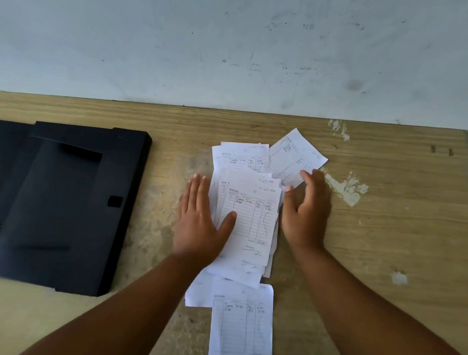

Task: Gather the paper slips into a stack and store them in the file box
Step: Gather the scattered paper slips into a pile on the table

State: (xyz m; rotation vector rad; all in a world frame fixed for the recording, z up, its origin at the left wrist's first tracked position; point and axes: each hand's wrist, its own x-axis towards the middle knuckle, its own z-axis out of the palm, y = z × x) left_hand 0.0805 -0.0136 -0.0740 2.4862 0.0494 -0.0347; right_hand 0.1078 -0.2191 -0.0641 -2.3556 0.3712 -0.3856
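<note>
Your left hand [199,225] and right hand [306,212], grips wide, flank thin lined paper slips [248,221] mid-worktop [392,233]; matte black file box [54,207] lies open near the left edge.

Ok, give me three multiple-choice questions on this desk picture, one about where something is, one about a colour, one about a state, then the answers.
1. Where does the file box lie relative to the paper slips?
A. To their left
B. To their right
C. On top of them

2. What colour is the file box?
A. White
B. Black
C. Red

3. How is the left hand placed?
A. Closed in a fist
B. Lifted clear of the table
C. Flat and open on the slips

Answers: 1 A, the box sits left of the pile. 2 B, it is black all over. 3 C, fingers spread, thumb resting on the top slip, while the right hand is open at the pile's other side.
</note>
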